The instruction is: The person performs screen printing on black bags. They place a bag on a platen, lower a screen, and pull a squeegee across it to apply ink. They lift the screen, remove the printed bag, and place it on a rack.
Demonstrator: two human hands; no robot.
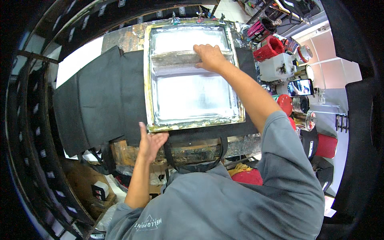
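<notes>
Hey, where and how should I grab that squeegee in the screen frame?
Probably grip the squeegee along its long top edge, from above: it lies crosswise inside the screen frame, boxed in at both ends. The right hand holds its right part.

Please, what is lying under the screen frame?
Black fabric shows past the screen frame on its left, right and near sides. What lies directly beneath is covered and cannot be seen.

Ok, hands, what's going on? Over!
Right hand holding scraper inside the frame. Left hand by frame's near-left corner. Black fabric beneath. Nothing seen blocking scraper.
</notes>
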